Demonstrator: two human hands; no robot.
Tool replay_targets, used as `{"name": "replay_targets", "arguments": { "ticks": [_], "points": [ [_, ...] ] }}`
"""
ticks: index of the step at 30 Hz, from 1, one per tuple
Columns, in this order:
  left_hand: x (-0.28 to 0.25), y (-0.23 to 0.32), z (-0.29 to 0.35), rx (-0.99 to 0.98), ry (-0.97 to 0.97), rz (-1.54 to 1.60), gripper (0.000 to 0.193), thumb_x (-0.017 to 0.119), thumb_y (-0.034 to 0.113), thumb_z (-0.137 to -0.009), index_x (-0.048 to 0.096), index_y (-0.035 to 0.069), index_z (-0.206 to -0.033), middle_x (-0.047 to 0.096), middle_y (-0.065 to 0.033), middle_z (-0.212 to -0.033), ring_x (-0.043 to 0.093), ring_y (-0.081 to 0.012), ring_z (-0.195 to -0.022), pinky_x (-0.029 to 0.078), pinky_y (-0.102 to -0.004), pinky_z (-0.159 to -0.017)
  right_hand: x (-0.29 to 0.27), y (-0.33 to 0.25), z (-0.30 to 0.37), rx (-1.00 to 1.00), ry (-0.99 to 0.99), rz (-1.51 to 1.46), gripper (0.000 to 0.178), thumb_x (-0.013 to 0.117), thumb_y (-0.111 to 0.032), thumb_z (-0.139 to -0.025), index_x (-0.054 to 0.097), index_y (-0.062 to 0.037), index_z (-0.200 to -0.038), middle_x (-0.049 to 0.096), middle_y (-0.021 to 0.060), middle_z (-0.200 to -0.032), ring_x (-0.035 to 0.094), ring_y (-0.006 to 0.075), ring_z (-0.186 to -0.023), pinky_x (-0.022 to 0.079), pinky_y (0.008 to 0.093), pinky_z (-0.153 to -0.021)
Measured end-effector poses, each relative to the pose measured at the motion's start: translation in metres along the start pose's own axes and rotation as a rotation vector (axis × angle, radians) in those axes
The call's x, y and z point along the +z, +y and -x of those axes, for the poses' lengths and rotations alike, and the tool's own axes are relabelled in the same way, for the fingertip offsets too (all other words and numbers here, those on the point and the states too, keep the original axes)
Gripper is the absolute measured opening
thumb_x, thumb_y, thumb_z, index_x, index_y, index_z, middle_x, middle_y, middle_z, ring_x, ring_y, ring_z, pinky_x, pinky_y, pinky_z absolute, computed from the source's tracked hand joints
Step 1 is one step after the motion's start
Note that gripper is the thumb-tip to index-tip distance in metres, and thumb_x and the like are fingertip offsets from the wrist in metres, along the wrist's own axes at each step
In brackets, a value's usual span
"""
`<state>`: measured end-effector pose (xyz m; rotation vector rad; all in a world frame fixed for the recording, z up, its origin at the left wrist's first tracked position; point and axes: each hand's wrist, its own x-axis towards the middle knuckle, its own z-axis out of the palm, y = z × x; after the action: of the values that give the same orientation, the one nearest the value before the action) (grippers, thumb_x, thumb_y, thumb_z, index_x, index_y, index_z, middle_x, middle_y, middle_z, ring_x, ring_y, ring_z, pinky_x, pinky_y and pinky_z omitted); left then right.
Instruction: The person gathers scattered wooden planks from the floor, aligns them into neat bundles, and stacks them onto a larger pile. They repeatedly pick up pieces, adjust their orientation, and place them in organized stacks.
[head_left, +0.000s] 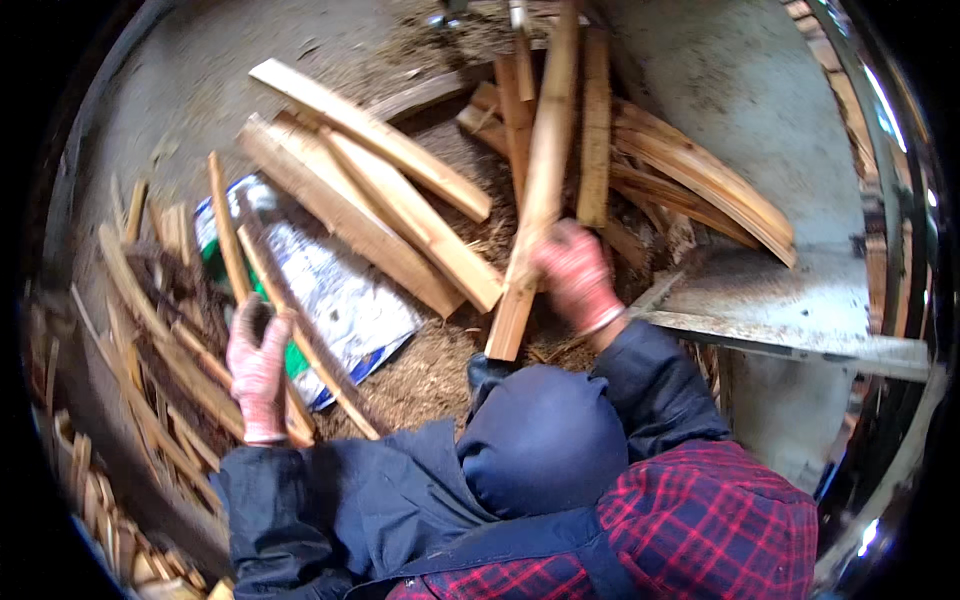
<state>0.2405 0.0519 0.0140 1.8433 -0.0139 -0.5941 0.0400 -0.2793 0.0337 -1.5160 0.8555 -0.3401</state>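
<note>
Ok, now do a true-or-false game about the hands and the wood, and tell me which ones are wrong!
1. The right hand holds a long piece of wood. True.
2. The left hand is bare. False: it wears a pinkish-red and white glove.
3. A thin strip of wood lies across the white, blue and green sheet. True.
4. No wood lies left of the left hand. False: a pile of strips is there.
5. Both sleeves are bright yellow. False: they are dark.
6. Red checked cloth shows near the bottom. True.
</note>
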Motion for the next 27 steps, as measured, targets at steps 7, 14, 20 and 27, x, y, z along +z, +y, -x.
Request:
{"name": "replay_targets", "arguments": {
  "ticks": [7,14,20,27],
  "points": [
    [0.075,0.033,0.005,-0.108,0.151,0.689,0.048,0.07,0.004,-0.078,0.052,0.0,-0.122,0.062,-0.0103,-0.087,0.062,-0.0191,-0.069,0.053,-0.0322,-0.061,0.103,-0.008,0.005,-0.441,-0.803,0.511,0.068,0.065,-0.043,-0.084,0.045,0.0024,-0.131,0.052,0.0223,-0.125,0.05,0.0332,-0.118,0.04,0.0411,-0.103],
    [-0.047,0.006,-0.011,0.007,0.668,0.007,0.056,0.075,0.018,-0.076,0.05,0.0,-0.122,0.062,-0.0158,-0.1,0.063,-0.0222,-0.078,0.053,-0.0338,-0.068,-0.039,-0.005,-0.228,0.166,0.25,1.518,0.103,0.06,-0.068,-0.074,0.023,-0.0031,-0.145,0.031,0.0231,-0.146,0.038,0.041,-0.129,0.029,0.05,-0.107],
    [-0.086,-0.028,-0.014,-0.292,0.428,-0.725,0.058,0.075,0.025,-0.072,0.052,-0.005,-0.116,0.056,-0.0274,-0.116,0.054,-0.0366,-0.11,0.041,-0.0404,-0.096,-0.116,0.012,-0.226,0.072,0.333,0.736,0.046,0.068,-0.035,-0.075,0.064,0.0015,-0.102,0.064,0.0177,-0.104,0.062,0.0283,-0.095,0.051,0.0416,-0.079],
    [-0.061,-0.027,-0.024,-0.219,0.523,-0.932,0.082,0.071,0.045,-0.076,0.039,0.002,-0.138,0.043,-0.0252,-0.136,0.04,-0.0379,-0.127,0.032,-0.0399,-0.107,0.001,0.053,-0.046,-0.447,0.109,0.415,0.087,0.083,-0.015,-0.062,0.039,-0.004,-0.137,0.051,0.019,-0.129,0.05,0.0304,-0.12,0.043,0.0415,-0.1]
  ]
}}
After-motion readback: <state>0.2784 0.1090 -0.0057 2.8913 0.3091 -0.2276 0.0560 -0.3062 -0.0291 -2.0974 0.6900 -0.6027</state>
